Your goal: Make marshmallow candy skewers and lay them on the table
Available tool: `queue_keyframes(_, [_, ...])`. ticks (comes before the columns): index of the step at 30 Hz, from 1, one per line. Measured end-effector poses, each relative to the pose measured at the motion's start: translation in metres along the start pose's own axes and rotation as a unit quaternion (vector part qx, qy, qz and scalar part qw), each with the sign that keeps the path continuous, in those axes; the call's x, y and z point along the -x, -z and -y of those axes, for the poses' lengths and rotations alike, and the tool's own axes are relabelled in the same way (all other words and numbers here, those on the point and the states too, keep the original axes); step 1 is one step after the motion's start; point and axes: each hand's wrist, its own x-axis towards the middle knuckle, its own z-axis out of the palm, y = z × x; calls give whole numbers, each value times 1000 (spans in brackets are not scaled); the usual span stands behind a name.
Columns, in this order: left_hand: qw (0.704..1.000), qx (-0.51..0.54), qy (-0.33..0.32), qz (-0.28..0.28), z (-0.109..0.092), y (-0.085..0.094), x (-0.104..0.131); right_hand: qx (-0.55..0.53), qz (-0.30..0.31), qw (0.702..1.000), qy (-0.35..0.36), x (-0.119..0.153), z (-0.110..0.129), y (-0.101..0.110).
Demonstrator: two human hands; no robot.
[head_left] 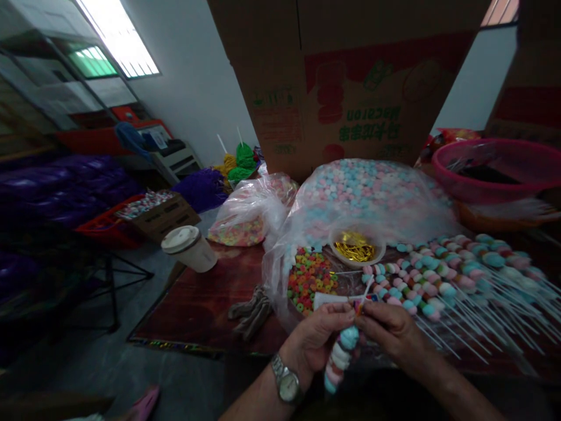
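Note:
My left hand [318, 333], with a watch at its wrist, is closed round the upper end of a candy skewer [340, 358] of blue, white and pink pieces. The skewer hangs tilted below my fingers, its white stick pointing up. My right hand [390, 334] pinches at the stick's base, where a small orange and purple bit shows. Just beyond my hands lie colourful candy rings [309, 278] and a bowl [381, 254] of gold ties [355, 247]. Finished-looking skewers [432, 275] are piled to the right, sticks toward the front right.
A large bag of marshmallows [368, 193] stands behind the bowl, before a tall cardboard box [350, 76]. Grey gloves [254, 313] and a lidded cup [190, 248] are on the left. A pink basin [495, 169] stands at back right.

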Motion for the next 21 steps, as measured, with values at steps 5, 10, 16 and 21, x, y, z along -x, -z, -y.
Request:
queue_keyframes(5, [995,6,-71,-68,-9,-10,4,92,-75,992,46,-8,-1,-6])
queue_keyframes(10, [905,-196,-296,-233,-13,-18,-2,299,-208,910,197,-18,0,-17])
queue_keyframes(16, [965,-105,-169,-173,-51,-27,20,275,-137,931,198,-14,12,-22])
queue_keyframes(21, [958,-167,-165,-163,-61,-4,45,137,-208,968,37,-20,14,-20])
